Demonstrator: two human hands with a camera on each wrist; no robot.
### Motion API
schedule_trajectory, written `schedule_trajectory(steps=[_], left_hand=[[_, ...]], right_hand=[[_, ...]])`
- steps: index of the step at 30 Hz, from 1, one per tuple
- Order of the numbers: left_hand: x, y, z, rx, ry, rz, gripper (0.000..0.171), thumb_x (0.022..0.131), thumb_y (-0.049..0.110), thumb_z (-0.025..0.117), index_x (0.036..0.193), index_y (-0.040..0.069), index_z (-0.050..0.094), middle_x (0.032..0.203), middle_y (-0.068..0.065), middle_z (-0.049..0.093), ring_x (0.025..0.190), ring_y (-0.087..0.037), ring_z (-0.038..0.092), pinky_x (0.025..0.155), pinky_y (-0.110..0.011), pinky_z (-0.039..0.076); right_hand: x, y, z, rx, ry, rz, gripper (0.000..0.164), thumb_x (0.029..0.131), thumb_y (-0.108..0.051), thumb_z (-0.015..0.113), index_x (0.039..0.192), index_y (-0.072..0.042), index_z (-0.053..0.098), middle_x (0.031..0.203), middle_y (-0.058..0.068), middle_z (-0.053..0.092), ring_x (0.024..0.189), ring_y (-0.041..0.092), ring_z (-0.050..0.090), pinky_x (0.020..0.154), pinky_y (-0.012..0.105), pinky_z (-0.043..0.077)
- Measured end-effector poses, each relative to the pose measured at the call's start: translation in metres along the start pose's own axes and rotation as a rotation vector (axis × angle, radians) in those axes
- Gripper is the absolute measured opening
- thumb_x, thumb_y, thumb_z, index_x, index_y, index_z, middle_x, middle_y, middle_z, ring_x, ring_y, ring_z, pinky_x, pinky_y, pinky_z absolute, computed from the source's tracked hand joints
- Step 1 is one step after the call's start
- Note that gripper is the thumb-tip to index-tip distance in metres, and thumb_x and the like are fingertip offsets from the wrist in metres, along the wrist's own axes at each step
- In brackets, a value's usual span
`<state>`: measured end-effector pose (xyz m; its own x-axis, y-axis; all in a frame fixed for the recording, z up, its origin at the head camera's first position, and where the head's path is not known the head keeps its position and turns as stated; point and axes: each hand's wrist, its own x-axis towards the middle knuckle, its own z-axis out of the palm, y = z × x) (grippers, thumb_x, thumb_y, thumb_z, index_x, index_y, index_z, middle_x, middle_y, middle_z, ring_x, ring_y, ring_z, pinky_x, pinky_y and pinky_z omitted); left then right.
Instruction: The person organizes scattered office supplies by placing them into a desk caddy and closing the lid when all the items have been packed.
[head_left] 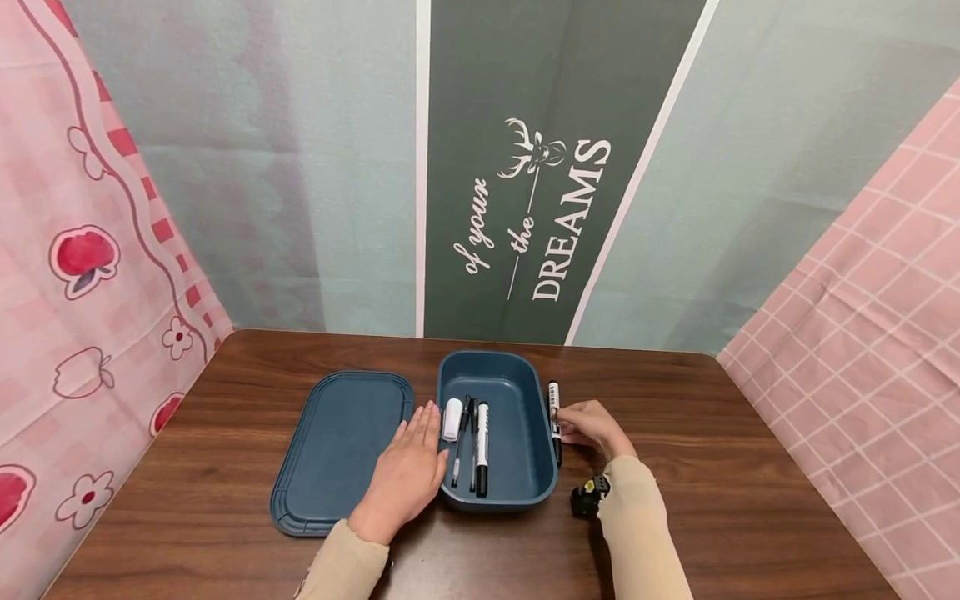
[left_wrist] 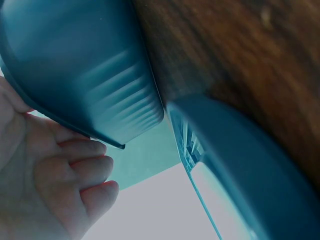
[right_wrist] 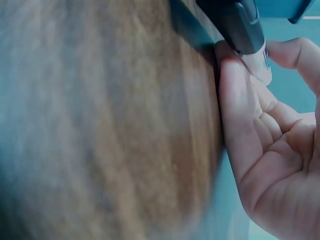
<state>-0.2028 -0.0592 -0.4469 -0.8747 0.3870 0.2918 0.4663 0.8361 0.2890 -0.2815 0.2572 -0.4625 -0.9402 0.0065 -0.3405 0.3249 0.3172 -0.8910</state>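
Note:
A dark blue box (head_left: 517, 454) holds a white-and-black marker (head_left: 482, 442), two slim pens (head_left: 460, 450) and a short white item (head_left: 452, 419) of unclear kind. Straight fingers of my left hand (head_left: 405, 471) touch the box's left rim; the left wrist view shows that hand (left_wrist: 47, 175) against the box wall (left_wrist: 85, 60). Just outside the right wall, my right hand (head_left: 597, 427) pinches another white marker (head_left: 554, 398) with black ends. In the right wrist view, thumb and finger of that hand (right_wrist: 280, 145) meet on the marker (right_wrist: 235, 22).
The matching blue lid (head_left: 341, 458) lies flat on the wooden table (head_left: 720, 467), left of the box. A small black device (head_left: 588, 497) sits at the right wrist. Behind the table hangs a printed curtain (head_left: 360, 167), with pink cloths at both sides.

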Motion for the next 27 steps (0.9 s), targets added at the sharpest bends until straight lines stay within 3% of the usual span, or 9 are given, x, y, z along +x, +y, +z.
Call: schedule_trajectory(steps=[21, 27], left_hand=[[0.000, 0.000, 0.001, -0.010, 0.015, 0.001, 0.055, 0.094, 0.021, 0.056, 0.136, -0.011, 0.041, 0.142, -0.025, 0.040, 0.131, -0.034, 0.039, 0.105, -0.046, 0.035], [-0.001, 0.000, 0.000, -0.011, 0.009, 0.005, 0.055, 0.094, 0.021, 0.055, 0.136, -0.012, 0.041, 0.142, -0.025, 0.040, 0.132, -0.034, 0.038, 0.105, -0.046, 0.035]], right_hand=[[0.000, 0.007, -0.009, 0.125, -0.090, -0.039, 0.014, 0.088, -0.005, 0.051, 0.086, 0.005, 0.061, 0.069, 0.002, 0.059, 0.063, 0.007, 0.058, 0.063, 0.023, 0.056], [0.000, 0.014, -0.014, 0.276, -0.124, -0.028, 0.018, 0.092, -0.002, 0.048, 0.085, -0.002, 0.064, 0.073, 0.003, 0.063, 0.066, 0.009, 0.061, 0.066, 0.025, 0.056]])
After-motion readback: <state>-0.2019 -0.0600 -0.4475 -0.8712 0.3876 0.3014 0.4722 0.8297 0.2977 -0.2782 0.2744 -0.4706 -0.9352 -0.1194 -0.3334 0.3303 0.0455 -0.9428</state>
